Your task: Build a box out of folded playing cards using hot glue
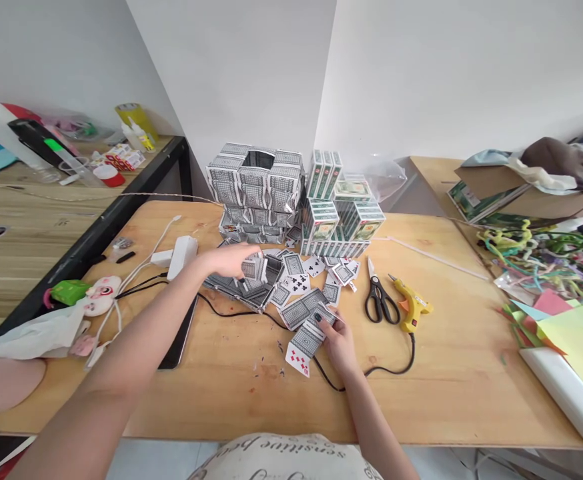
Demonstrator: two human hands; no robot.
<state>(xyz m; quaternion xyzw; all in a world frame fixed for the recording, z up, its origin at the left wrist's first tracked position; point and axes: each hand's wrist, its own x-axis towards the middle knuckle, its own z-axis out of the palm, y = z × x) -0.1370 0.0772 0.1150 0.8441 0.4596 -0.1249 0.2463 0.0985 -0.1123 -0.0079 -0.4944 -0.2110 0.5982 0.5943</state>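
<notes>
My left hand [234,261] reaches over an open box made of playing cards [271,275], its fingers closed around a patterned card [255,269]. My right hand [336,333] grips a strip of joined cards [307,339], thumb on top, above the table; a red ten of diamonds [298,360] shows at its lower end. Loose cards [296,285], some face up, lie between the card box and the scissors. Behind my left hand stands a larger stacked structure of cards [254,190].
Boxed card decks [334,233] are stacked behind the loose cards. Black scissors [381,300] and a yellow glue gun [411,303] lie right, the gun's cord curving behind my right wrist. A white power strip [182,257] and cables lie left, pipe cleaners [561,267] far right.
</notes>
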